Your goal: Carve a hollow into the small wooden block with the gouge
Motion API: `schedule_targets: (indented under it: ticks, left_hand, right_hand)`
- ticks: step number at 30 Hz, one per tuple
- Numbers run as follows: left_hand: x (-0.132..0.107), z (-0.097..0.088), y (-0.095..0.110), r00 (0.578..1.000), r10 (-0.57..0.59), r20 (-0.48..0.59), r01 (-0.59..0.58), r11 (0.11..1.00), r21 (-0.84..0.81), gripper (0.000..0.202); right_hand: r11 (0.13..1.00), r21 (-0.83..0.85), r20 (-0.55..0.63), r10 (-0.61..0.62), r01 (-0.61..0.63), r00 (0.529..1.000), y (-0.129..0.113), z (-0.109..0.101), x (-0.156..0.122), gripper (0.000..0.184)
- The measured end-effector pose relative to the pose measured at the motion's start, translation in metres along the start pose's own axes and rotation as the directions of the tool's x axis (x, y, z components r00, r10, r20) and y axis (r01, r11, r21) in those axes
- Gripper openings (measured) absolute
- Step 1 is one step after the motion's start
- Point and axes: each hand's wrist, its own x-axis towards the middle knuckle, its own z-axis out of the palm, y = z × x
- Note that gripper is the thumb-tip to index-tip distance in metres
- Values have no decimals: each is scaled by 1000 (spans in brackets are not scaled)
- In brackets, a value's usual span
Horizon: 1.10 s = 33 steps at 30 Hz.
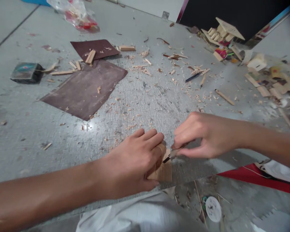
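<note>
My left hand (pixel 132 161) presses a small flat piece of wood (pixel 163 172) against the near edge of the grey floor sheet (pixel 140 96); its fingers cover most of the piece. My right hand (pixel 203 135) is closed around a small knife (pixel 170 156), whose blade tip touches the wood just beside my left fingers. Both hands sit close together above my lap.
Two sheets of brown sandpaper (pixel 84 88) lie to the left with wood strips on them. Wood shavings cover the middle. A dark block (pixel 26 72) sits far left, a small stick model (pixel 222 32) and scraps far right, a plastic bag (pixel 74 14) at the back.
</note>
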Motion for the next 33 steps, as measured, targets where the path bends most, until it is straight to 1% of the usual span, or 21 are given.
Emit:
schedule_targets:
  ticks: [2, 4, 6, 8, 9, 10, 11, 12, 13, 14, 15, 16, 17, 18, 19, 20, 21, 23, 26, 31, 33]
  left_hand:
    - [0, -1, -1, 1000, -8, 5, 8, 1000, -23, 39]
    - [-1, -1, -2, 1000, -24, 5, 24, 998, -62, 39]
    - [-1, 0, -3, 999, -52, -8, 51, 993, -104, 43]
    - [-2, 2, -4, 996, -77, -42, 71, 989, -126, 45]
    - [-3, 3, -4, 994, -86, -72, 75, 988, -134, 45]
    - [-4, 3, -4, 990, -97, -107, 80, 986, -149, 46]
    - [-4, 3, -4, 983, -115, -145, 88, 980, -179, 47]
    - [-5, 3, -3, 973, -142, -183, 99, 969, -227, 49]
    - [-6, 2, -3, 959, -180, -218, 113, 951, -289, 51]
    - [-6, 1, -2, 942, -224, -249, 125, 925, -359, 52]
    - [-6, 0, -2, 924, -271, -272, 135, 892, -431, 53]
    - [-6, -1, -2, 905, -312, -291, 139, 860, -491, 54]
    - [-6, -2, -3, 889, -338, -309, 136, 839, -526, 54]
    - [-5, -3, -5, 881, -342, -326, 130, 838, -530, 53]
    - [-3, -2, -7, 878, -333, -343, 126, 854, -505, 52]
    - [-2, -2, -9, 880, -314, -355, 127, 878, -462, 49]
    - [-1, -1, -11, 886, -292, -360, 132, 904, -408, 47]
    - [1, 1, -14, 891, -265, -368, 143, 934, -327, 45]
    - [1, 3, -12, 877, -260, -405, 135, 941, -311, 50]
    - [0, 6, -4, 795, -276, -540, 121, 945, -305, 55]
    - [0, 7, -3, 771, -285, -570, 123, 944, -306, 53]
  right_hand:
    - [983, 170, -65, 76, -64, 995, 11, 9, -6, 20]
    - [947, 282, -143, 202, -156, 969, 16, 19, -16, 16]
    - [916, 325, -226, 315, -234, 922, 13, 27, -31, 14]
    - [911, 313, -326, 369, -269, 870, 5, 35, -51, 10]
    - [912, 298, -385, 386, -283, 838, 0, 40, -61, 10]
    - [916, 270, -481, 396, -297, 782, -5, 46, -71, 10]
    - [914, 248, -583, 405, -320, 704, -9, 53, -79, 10]
    - [891, 256, -689, 440, -374, 576, -12, 62, -87, 10]
    - [882, 258, -764, 436, -394, 476, -15, 72, -91, 13]
    - [871, 270, -830, 427, -412, 359, -16, 81, -94, 16]
    - [862, 286, -880, 409, -418, 242, -17, 91, -93, 18]
    - [860, 302, -909, 390, -411, 149, -18, 101, -90, 19]
    - [865, 335, -929, 370, -373, 23, -18, 109, -85, 18]
    - [877, 351, -935, 349, -329, -68, -19, 116, -77, 17]
    - [886, 349, -937, 330, -305, -114, -21, 122, -69, 19]
    - [893, 346, -938, 320, -287, -137, -23, 126, -60, 22]
    - [896, 349, -936, 323, -273, -138, -25, 130, -50, 24]
    - [888, 388, -922, 372, -248, -109, -30, 135, -31, 29]
    - [874, 447, -893, 447, -189, -47, -38, 139, -4, 35]
    - [890, 443, -885, 453, -110, 105, -47, 137, 29, 26]
    - [883, 460, -876, 469, -97, 116, -48, 136, 35, 24]
